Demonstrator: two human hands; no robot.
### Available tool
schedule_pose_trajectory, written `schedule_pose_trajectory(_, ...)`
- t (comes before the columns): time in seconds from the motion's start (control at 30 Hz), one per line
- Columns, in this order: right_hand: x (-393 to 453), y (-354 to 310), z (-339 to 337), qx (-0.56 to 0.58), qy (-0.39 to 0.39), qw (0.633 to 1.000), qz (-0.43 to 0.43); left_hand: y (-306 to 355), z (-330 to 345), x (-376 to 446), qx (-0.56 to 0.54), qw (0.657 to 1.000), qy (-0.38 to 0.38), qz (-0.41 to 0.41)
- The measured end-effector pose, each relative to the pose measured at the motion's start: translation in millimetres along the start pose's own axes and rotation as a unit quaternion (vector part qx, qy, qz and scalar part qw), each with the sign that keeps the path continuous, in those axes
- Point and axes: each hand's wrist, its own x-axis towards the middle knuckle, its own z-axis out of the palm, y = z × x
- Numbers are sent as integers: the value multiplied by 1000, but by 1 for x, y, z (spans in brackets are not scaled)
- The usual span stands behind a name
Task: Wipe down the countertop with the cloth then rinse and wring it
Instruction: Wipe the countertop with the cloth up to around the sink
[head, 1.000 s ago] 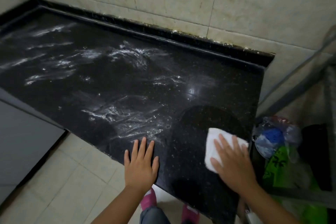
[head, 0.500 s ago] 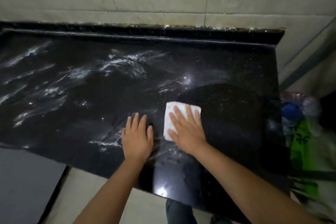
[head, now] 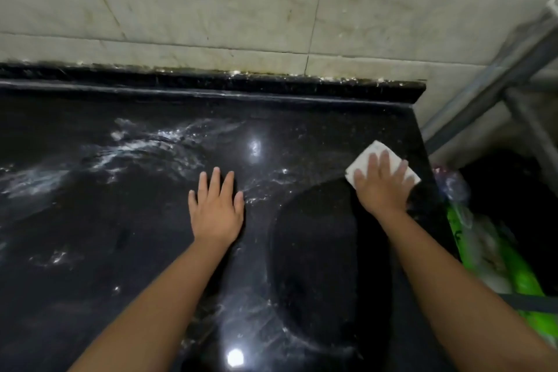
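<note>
Right hand lies flat on the cloth, fingers straight and spread, pressing it down on the desk rather than curling round it. Most of the cloth is under the palm and fingers; its far corner and its two side corners stick out beyond them. It sits close to the desk's right edge and some way short of the raised back lip, so little of the surface remains to the right of it.

Left hand rests palm-down on the desk with straight fingers, holding nothing, well apart from the cloth and to its left. The right hand is therefore the one doing the wiping, and the left looks like a brace.

White soapy or wet streaks lie to the left of both hands, far from the cloth. A duller, smoother patch spreads between the two forearms. Judging by this, the wiping step is under way and the left stretch is not yet done, so the next stroke would probably need to travel leftwards.

The cloth is white, folded into a small flat square turned corner-on, with a faint textured weave. Whether it is soaked cannot be told.
</note>
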Motion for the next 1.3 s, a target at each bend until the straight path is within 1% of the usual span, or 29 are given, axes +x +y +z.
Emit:
schedule_pose_trajectory(0.03, 4, -25, 0, -6, -2, 1000, -26, 1, 1, 4, 2, 1000, -1, 6)
schedule_pose_trajectory(0.13, -23, -78, 23, 2, -15, 985, -173, 0, 2, 10, -2, 1000, -5, 10)
schedule_pose_trajectory(0.2, -65, -74, 41, -25, 22, 961, -275, -1, 4, 11, 11, 1000, -9, 11)
schedule_pose_trajectory(0.27, -103, -39, 57, -51, 41, 950, -307, -1, 5, 10, 21, 1000, -11, 18)
schedule_pose_trajectory(0.3, -116, -12, 63, -60, 31, 950, -303, -1, 5, 10, 22, 999, -12, 21)
schedule_pose_trajectory(0.33, -122, 18, 67, -69, 41, 953, -291, -2, 6, 10, 22, 999, -13, 22)
schedule_pose_trajectory(0.37, -119, 45, 63, -69, 36, 963, -258, -2, 6, 10, 21, 999, -12, 23)
schedule_pose_trajectory(0.43, -98, 79, 45, -59, 32, 985, -158, -2, 6, 10, 20, 999, -13, 22)
schedule_pose_trajectory(0.47, -81, 86, 35, -51, 47, 992, -109, -2, 6, 10, 22, 999, -15, 20)
schedule_pose_trajectory(0.53, -40, 81, 14, -1, 35, 999, 1, -1, 6, 11, 24, 999, -15, 18)
schedule_pose_trajectory(0.57, -18, 70, 6, 15, 47, 998, 36, 0, 6, 11, 25, 999, -14, 16)
schedule_pose_trajectory(0.6, 4, 53, -1, 21, 55, 997, 50, 1, 6, 12, 27, 999, -12, 14)
schedule_pose_trajectory(0.63, 23, 31, -7, 20, 47, 998, 46, 1, 7, 12, 27, 999, -10, 13)
schedule_pose_trajectory(0.7, 46, -21, -9, 5, 22, 1000, -6, 2, 7, 12, 24, 1000, -8, 11)
schedule_pose_trajectory(0.77, 42, -76, 0, -9, 5, 993, -115, 1, 9, 14, 27, 1000, -5, 7)
schedule_pose_trajectory(0.83, 13, -112, 15, -3, -4, 975, -223, 2, 10, 14, 28, 1000, 3, 6)
schedule_pose_trajectory(0.87, -6, -117, 24, -1, -1, 962, -273, 2, 11, 14, 25, 1000, 9, 4)
schedule_pose_trajectory(0.93, -46, -99, 38, -19, 28, 935, -354, 3, 11, 14, 18, 1000, 12, 1)
schedule_pose_trajectory(1.0, -70, -51, 51, -37, 41, 922, -384, 2, 12, 15, 21, 1000, 10, 0)
schedule_pose_trajectory(1.03, -74, -21, 55, -49, 35, 923, -381, 2, 12, 14, 24, 1000, 8, 0)
schedule_pose_trajectory(1.07, -71, 11, 55, -63, 53, 928, -364, 2, 13, 14, 28, 1000, 7, 1)
schedule_pose_trajectory(1.1, -59, 39, 50, -73, 66, 938, -332, 1, 13, 15, 30, 1000, 7, -2)
schedule_pose_trajectory(1.17, -25, 71, 31, -74, 73, 967, -232, 2, 14, 15, 36, 999, 2, -3)
schedule_pose_trajectory(1.23, 16, 71, 3, -51, 78, 986, -138, 2, 14, 15, 46, 999, -1, -7)
schedule_pose_trajectory(1.3, 58, 46, -15, -18, 44, 997, -52, 1, 15, 16, 57, 998, 3, -8)
